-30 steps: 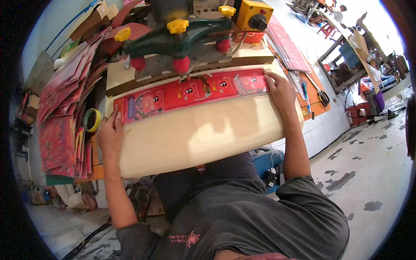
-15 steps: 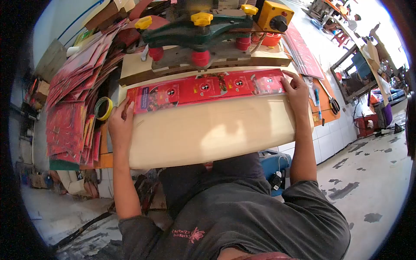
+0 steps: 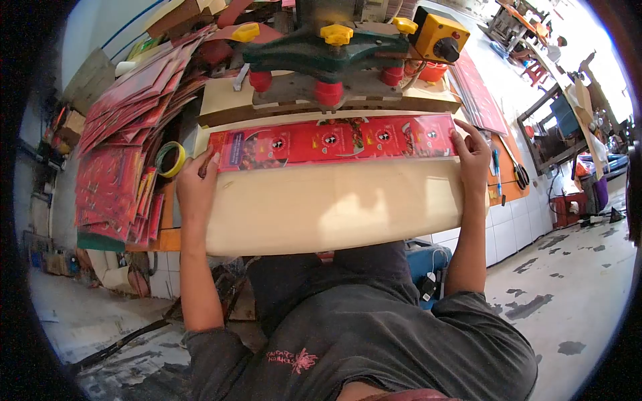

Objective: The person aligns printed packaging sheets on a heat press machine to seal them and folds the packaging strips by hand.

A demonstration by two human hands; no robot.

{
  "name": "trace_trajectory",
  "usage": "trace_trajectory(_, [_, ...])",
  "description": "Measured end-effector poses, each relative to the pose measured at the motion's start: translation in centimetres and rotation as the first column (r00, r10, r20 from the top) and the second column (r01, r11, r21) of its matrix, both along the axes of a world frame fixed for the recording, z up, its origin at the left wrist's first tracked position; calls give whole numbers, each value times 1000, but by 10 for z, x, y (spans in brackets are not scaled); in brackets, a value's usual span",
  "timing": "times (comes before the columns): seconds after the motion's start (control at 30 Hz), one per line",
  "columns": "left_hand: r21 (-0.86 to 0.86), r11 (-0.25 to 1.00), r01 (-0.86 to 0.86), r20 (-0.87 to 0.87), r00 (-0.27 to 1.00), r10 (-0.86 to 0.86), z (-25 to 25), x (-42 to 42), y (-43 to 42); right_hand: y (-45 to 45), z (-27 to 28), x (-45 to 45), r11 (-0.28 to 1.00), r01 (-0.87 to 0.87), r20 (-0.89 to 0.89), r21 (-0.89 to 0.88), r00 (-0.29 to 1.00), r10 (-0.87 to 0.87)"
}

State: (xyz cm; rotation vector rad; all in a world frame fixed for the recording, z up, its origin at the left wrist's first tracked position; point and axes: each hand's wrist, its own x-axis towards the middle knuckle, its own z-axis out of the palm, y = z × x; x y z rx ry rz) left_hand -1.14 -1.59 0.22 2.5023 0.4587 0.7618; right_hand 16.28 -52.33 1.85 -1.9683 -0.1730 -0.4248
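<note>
Shirt (image 3: 394, 334): dark grey, with a pink print, nearest the camera, above dark trousers (image 3: 294, 274).
Blue box (image 3: 421, 262): sat low beside the right leg, a white cable and plug against it.
Cream board (image 3: 287, 214): spread over the lap side of the bench, its near edge curved, a patch of light on it.
Left hand (image 3: 196, 184): grasped the left end of the red strip between thumb and fingers.
Right hand (image 3: 473, 150): grasped the strip's right end, thumb and forefinger at the edge, the other fingers curled.
Red strip (image 3: 311, 142): lay flat along the far part of the board, between the two hands, printed with food pictures and round badges.
Tape roll (image 3: 180, 162): yellow-rimmed, just beyond the left hand.
Red packets (image 3: 107, 194): heaped in an untidy pile, left of the tape.
Scissors (image 3: 519, 168): on the orange table (image 3: 513, 192), right of the right hand, near a blue pen (image 3: 495, 158).
Machine (image 3: 314, 59): dark green, beyond the strip, with three yellow knobs above and red feet below.
Control box (image 3: 438, 32): yellow, black dial, at the machine's right.
Red stool (image 3: 535, 71): far off, upper right.
</note>
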Motion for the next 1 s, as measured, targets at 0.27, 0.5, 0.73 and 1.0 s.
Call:
trace_trajectory(0.27, [-118, 993, 9, 81, 997, 0, 2, -10, -2, -17, -2, 1, 976, -55, -182, 209, 979, 94])
trace_trajectory(0.5, [-162, 986, -28, 107, 993, 46, 15, -72, -37, -56, 6, -31, 836, -191, -350, 515, 843, 408])
trace_trajectory(0.73, [-157, 974, -162, 269, 942, 200, 1, -144, -43, -40, 17, -70, 889, -265, -509, 374, 742, 436])
trace_trajectory(1.0, [-28, 898, -439, -7, 899, 439, -5, -180, -28, 9, 25, -106, 785, -326, -312, 527, 785, 535])
